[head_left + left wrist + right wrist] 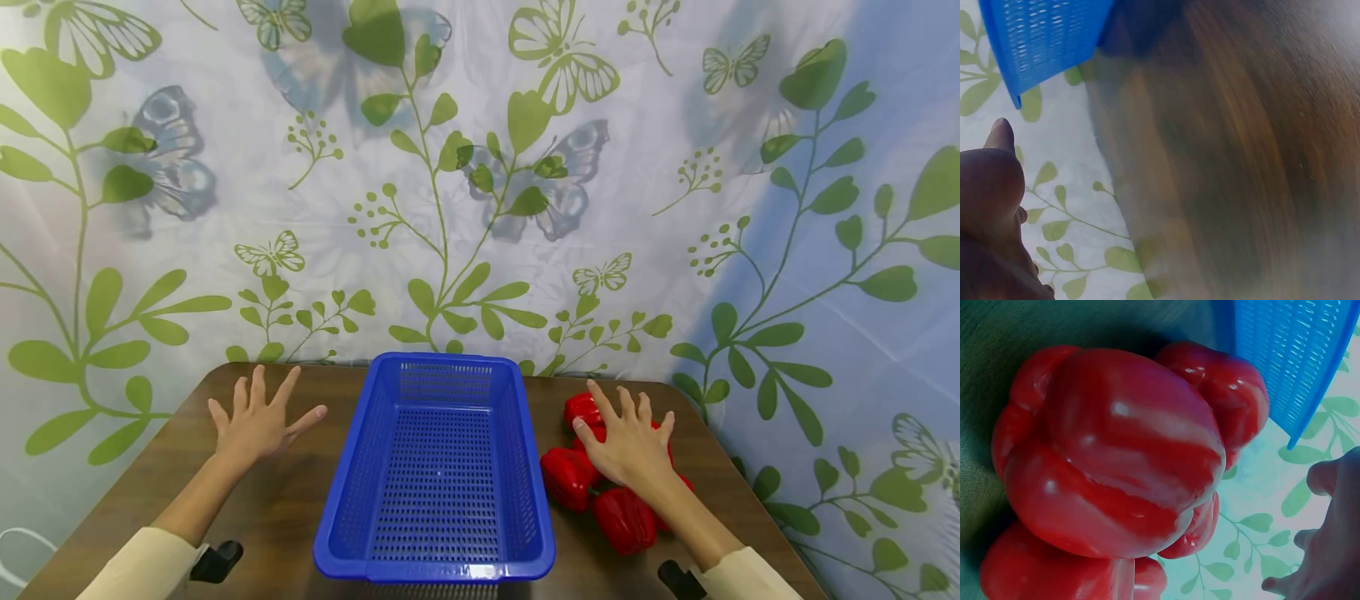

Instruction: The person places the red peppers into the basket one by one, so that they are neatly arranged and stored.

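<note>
A blue perforated plastic basket (433,570) stands in the middle of the table with nothing inside it. To its right lies a group of several red bell peppers (626,521), shown close up as glossy red peppers (1116,450) in the right wrist view. My right hand (633,446) hovers over the peppers with its fingers spread, holding nothing, and covers part of them. On the basket's other side my left hand (255,425) is held above the table, fingers spread and nothing in it. Its thumb (1002,134) points towards the basket in the left wrist view.
The brown wooden table (292,517) reaches back to a white curtain (480,208) printed with green leaves and butterflies. A thin white loop (26,533) shows at the lower left, beside the table. Dark wrist mounts (217,561) sit at both sleeves.
</note>
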### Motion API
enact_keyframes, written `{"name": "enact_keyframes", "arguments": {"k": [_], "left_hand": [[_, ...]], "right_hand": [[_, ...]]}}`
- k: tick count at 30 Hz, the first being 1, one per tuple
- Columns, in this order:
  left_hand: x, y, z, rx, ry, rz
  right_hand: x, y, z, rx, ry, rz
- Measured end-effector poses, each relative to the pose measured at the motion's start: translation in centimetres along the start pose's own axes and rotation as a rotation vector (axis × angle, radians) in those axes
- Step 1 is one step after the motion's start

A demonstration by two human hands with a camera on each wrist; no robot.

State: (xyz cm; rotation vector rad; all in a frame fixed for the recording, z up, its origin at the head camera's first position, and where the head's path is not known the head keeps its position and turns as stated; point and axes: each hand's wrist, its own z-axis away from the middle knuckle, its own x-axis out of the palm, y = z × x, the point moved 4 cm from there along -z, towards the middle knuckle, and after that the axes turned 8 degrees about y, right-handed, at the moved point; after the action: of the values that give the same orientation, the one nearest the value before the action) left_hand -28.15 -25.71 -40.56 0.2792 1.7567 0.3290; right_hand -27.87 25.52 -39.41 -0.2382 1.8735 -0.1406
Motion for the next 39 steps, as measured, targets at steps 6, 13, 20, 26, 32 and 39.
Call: {"name": "enact_keyframes", "arguments": {"k": [6, 13, 20, 26, 32, 39], "left_hand": [[0.2, 0.6, -0.1, -0.003, -0.036, 0.071], [0.3, 1.9, 0.0, 0.015, -0.062, 0.181], [0.8, 3.2, 0.2, 0.050, -0.113, 0.269], [1.5, 3.8, 0.6, 0.059, -0.225, 0.480], [2.7, 3.7, 1.2, -0.027, -0.351, 0.702], [3.9, 3.5, 1.7, -0.050, -0.404, 0.824]], "right_hand": [[-0.5, 0.2, 0.1, 0.016, -0.023, -0.026], [-0.8, 1.0, 0.4, 0.019, -0.026, -0.047], [-1.3, 2.1, 0.9, 0.028, -0.014, -0.071], [-2.1, 2.8, 1.5, 0.031, -0.023, -0.106], [-2.3, 3.6, 1.8, 0.035, -0.059, -0.134], [-2.4, 4.0, 2.2, 0.044, -0.120, -0.138]]}}
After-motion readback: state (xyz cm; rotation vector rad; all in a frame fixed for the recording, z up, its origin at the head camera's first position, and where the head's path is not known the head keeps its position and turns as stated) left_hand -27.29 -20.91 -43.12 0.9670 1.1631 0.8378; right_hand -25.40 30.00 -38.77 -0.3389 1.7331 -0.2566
